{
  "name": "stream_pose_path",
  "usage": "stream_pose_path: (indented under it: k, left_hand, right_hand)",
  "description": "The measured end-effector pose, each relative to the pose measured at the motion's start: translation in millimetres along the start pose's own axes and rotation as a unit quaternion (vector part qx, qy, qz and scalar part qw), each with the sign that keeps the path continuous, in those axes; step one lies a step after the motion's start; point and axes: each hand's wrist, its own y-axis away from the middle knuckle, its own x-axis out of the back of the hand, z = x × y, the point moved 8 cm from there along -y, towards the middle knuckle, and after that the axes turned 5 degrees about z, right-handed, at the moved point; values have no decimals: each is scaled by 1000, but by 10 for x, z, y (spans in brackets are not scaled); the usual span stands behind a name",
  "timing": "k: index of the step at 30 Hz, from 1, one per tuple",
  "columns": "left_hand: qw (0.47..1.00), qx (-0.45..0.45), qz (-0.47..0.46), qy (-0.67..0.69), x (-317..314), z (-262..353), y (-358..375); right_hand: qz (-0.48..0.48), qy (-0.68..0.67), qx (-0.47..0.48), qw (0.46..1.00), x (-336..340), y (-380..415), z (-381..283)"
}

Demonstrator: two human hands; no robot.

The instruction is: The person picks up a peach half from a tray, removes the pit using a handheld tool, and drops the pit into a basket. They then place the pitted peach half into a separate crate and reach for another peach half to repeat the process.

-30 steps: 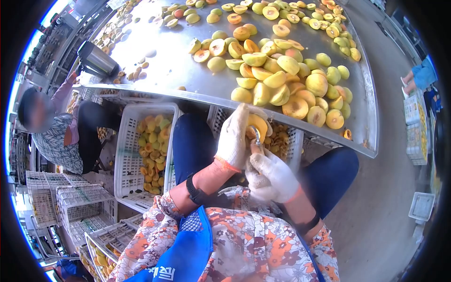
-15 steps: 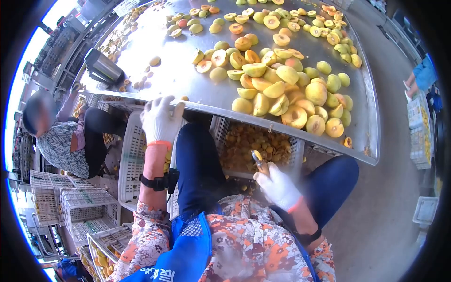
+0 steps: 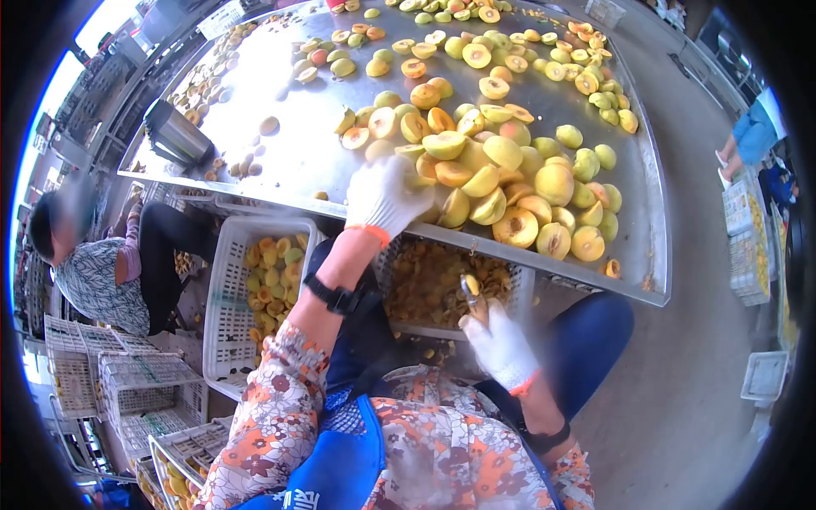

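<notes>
My left hand (image 3: pixel 387 197), in a white glove, reaches over the front edge of the metal table (image 3: pixel 314 174) and touches the left side of the pile of halved yellow fruit (image 3: pixel 501 153). Its fingers curl down among the fruit, and whatever they hold is hidden. Lower right, above my lap, my gloved right hand (image 3: pixel 501 344) is closed around a small pitting tool (image 3: pixel 473 293) with a wooden handle and metal tip. Below the table edge a crate (image 3: pixel 531 293) holds pits and scraps.
A white crate (image 3: pixel 218 319) of halved fruit stands left of my legs. A steel cup (image 3: pixel 177 134) lies tilted on the table. Another person (image 3: pixel 110 285) sits at far left beside stacked crates (image 3: pixel 153 382). Someone in blue shorts (image 3: pixel 752 140) is at far right.
My left hand has moved right from the table's front edge to the fruit pile. The crate of fruit at left is now less covered. My right hand stays near the same place with the tool.
</notes>
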Motion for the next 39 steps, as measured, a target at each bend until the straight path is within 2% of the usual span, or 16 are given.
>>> stream_pose_path:
  k: [1, 3, 5, 9, 10, 13, 16, 22, 25, 28, 29, 31, 32, 33, 35, 39]
  left_hand:
    - [997, -25, 30, 60, 145, 33, 128]
    - [977, -72, 94, 180, 423, 97, 366]
    - [972, -110, 67, 198, 596, 293, 594]
    - [951, -112, 12, 289, 630, 478, 919]
    - [945, -117, 14, 306, 667, 545, 955]
    - [936, -148, 50, 316, 702, 640, 1015]
    - [931, -125, 16, 343, 636, 605, 1049]
    - [905, -50, -63, 419, 487, 576, 1162]
    - [899, -37, -91, 427, 428, 605, 1190]
    - [890, -62, -123, 434, 439, 674, 1174]
    - [885, -46, -142, 441, 409, 667, 1178]
    - [884, -49, -154, 439, 412, 681, 1172]
    - [873, -28, -165, 457, 394, 684, 1176]
    - [872, -35, -173, 457, 372, 679, 1173]
    - [870, -76, -160, 460, 372, 669, 1169]
    - [844, -39, -162, 510, 342, 662, 1216]
  right_hand:
    - [4, -9, -25, 1000, 34, -2, 2]
    - [14, -24, 2, 1000, 55, -25, -66]
    - [30, -53, 63, 996, 80, -13, -325]
    - [44, -80, 152, 984, 86, 7, -716]
    - [70, -71, 193, 976, 82, 14, -760]
    - [73, -35, 223, 971, 34, 38, -767]
    - [62, -48, 190, 979, -30, 64, -681]
    - [53, -37, 230, 971, -64, 127, -711]
    - [52, -88, 168, 981, -97, 114, -583]
    - [-19, -150, 60, 987, -256, 67, -286]
    - [31, -117, 135, 983, -179, 96, -407]
    - [-44, -186, 49, 980, -223, 110, -446]
    - [-93, -242, -28, 965, -258, 140, -435]
    - [-117, -326, -55, 936, -318, 143, -428]
    - [-171, -395, -136, 892, -385, 187, -384]
    - [-205, -413, -176, 869, -325, 214, -399]
